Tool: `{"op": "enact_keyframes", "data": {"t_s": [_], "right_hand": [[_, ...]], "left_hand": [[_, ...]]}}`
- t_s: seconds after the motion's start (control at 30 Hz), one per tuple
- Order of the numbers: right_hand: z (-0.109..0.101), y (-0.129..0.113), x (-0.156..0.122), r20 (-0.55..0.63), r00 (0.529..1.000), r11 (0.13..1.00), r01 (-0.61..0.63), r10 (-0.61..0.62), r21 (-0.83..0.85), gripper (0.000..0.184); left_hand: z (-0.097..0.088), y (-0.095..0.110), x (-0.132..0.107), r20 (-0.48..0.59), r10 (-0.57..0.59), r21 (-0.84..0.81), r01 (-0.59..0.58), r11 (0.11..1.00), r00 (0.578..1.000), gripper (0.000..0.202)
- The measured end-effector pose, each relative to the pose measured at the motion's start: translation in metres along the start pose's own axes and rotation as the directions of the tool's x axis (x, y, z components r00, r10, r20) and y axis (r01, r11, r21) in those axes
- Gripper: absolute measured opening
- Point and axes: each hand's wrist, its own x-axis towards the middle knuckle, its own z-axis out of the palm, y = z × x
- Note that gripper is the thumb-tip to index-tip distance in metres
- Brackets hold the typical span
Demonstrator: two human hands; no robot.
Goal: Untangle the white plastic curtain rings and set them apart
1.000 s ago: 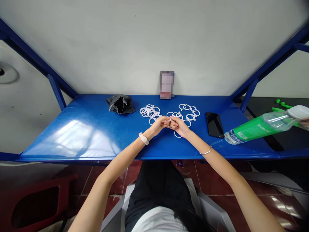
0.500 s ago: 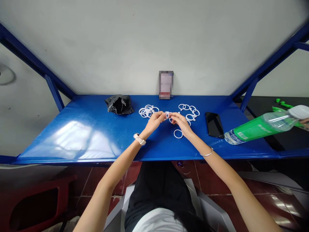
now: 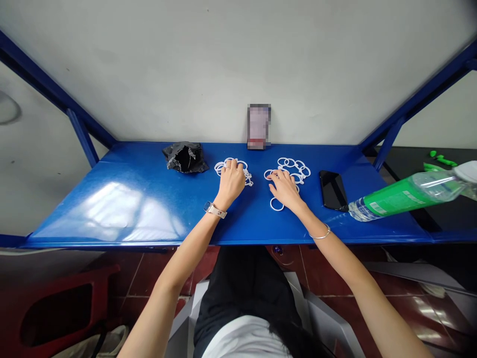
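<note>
My left hand (image 3: pixel 231 182) lies palm down on the left heap of white plastic rings (image 3: pixel 223 166), fingers spread over it. My right hand (image 3: pixel 283 189) rests flat on the blue table (image 3: pixel 130 199), its fingertips touching the near edge of the right group of white rings (image 3: pixel 295 166). A single white ring (image 3: pixel 276 204) lies on the table just beside my right wrist. Neither hand has anything visibly gripped in it.
A crumpled black plastic bag (image 3: pixel 185 157) sits left of the rings. A black phone (image 3: pixel 333 190) lies to the right, with a green-labelled water bottle (image 3: pixel 406 194) tilted over the table's right end. A blurred card (image 3: pixel 258 127) leans on the wall.
My hands were together in front of me working one ring. They have parted: the left moved onto the left heap, the right went down onto the right group.
</note>
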Motion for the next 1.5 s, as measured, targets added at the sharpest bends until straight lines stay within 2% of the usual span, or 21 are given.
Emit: {"op": "enact_keyframes", "data": {"t_s": [0.07, 0.13, 0.23, 0.33, 0.5, 0.6, 0.73, 0.83, 0.9, 0.97, 1.07, 1.13, 1.2, 1.23, 1.3, 1.43, 1.5], "right_hand": [[-0.002, 0.002, 0.000, -0.003, 1.000, 1.000, -0.008, 0.008, -0.020, 0.024], [-0.006, 0.000, 0.001, -0.021, 1.000, 1.000, -0.022, 0.021, -0.011, 0.023], [-0.013, -0.008, 0.003, -0.069, 0.998, 0.998, -0.009, 0.014, 0.064, 0.021], [-0.017, -0.015, 0.005, -0.053, 0.998, 0.983, 0.041, -0.032, 0.176, 0.020], [-0.017, -0.021, 0.006, -0.047, 0.996, 0.951, 0.085, -0.074, 0.298, 0.019], [-0.019, -0.023, 0.006, -0.079, 0.993, 0.935, 0.109, -0.087, 0.337, 0.019], [-0.023, -0.025, 0.006, -0.118, 0.991, 0.889, 0.115, -0.069, 0.442, 0.018], [-0.025, -0.025, 0.006, -0.122, 0.993, 0.822, 0.065, 0.005, 0.565, 0.017], [-0.025, -0.025, 0.007, -0.105, 0.992, 0.743, 0.016, 0.073, 0.669, 0.018], [-0.024, -0.026, 0.008, -0.050, 0.989, 0.610, -0.047, 0.141, 0.791, 0.021], [-0.025, -0.026, 0.011, 0.117, 0.972, 0.304, -0.177, 0.205, 0.936, 0.030], [-0.026, -0.025, 0.012, 0.234, 0.950, 0.110, -0.261, 0.207, 0.959, 0.035], [-0.027, -0.025, 0.013, 0.299, 0.936, 0.004, -0.305, 0.186, 0.952, 0.037], [-0.027, -0.025, 0.013, 0.306, 0.936, -0.010, -0.309, 0.174, 0.951, 0.038], [-0.025, -0.027, 0.013, 0.284, 0.947, 0.019, -0.290, 0.151, 0.957, 0.041], [-0.023, -0.029, 0.012, 0.217, 0.973, 0.185, -0.228, 0.079, 0.956, 0.047], [-0.023, -0.028, 0.011, 0.177, 0.983, 0.300, -0.185, 0.054, 0.936, 0.050]], "left_hand": [[-0.004, 0.004, 0.000, -0.001, 0.045, -0.049, -0.045, 0.998, 0.999, 0.024], [-0.005, 0.007, -0.001, -0.008, 0.142, -0.131, -0.141, 0.981, 0.990, 0.024], [-0.001, 0.013, -0.004, -0.031, 0.301, -0.262, -0.298, 0.918, 0.953, 0.025], [0.003, 0.016, -0.007, -0.024, 0.386, -0.337, -0.371, 0.866, 0.922, 0.026], [0.004, 0.014, -0.007, 0.001, 0.322, -0.370, -0.298, 0.880, 0.947, 0.024], [0.002, 0.011, -0.006, 0.013, 0.282, -0.476, -0.242, 0.846, 0.959, 0.023], [0.000, 0.010, -0.004, 0.023, 0.229, -0.664, -0.156, 0.731, 0.973, 0.027], [-0.002, 0.013, -0.003, 0.106, 0.199, -0.802, -0.035, 0.597, 0.974, 0.037], [-0.002, 0.015, -0.003, 0.182, 0.207, -0.873, 0.061, 0.483, 0.961, 0.043], [-0.003, 0.017, -0.003, 0.213, 0.227, -0.923, 0.120, 0.365, 0.950, 0.048], [-0.005, 0.018, -0.003, 0.192, 0.224, -0.969, 0.149, 0.195, 0.955, 0.050], [-0.007, 0.017, -0.002, 0.184, 0.195, -0.981, 0.166, 0.105, 0.964, 0.048], [-0.009, 0.017, -0.002, 0.209, 0.168, -0.978, 0.206, 0.035, 0.963, 0.045], [-0.010, 0.016, -0.002, 0.235, 0.165, -0.971, 0.237, 0.009, 0.958, 0.043], [-0.009, 0.016, -0.002, 0.299, 0.169, -0.952, 0.307, -0.020, 0.939, 0.040], [-0.004, 0.017, -0.003, 0.388, 0.247, -0.920, 0.390, 0.044, 0.888, 0.034], [-0.001, 0.017, -0.002, 0.398, 0.260, -0.916, 0.396, 0.064, 0.880, 0.029]]}}
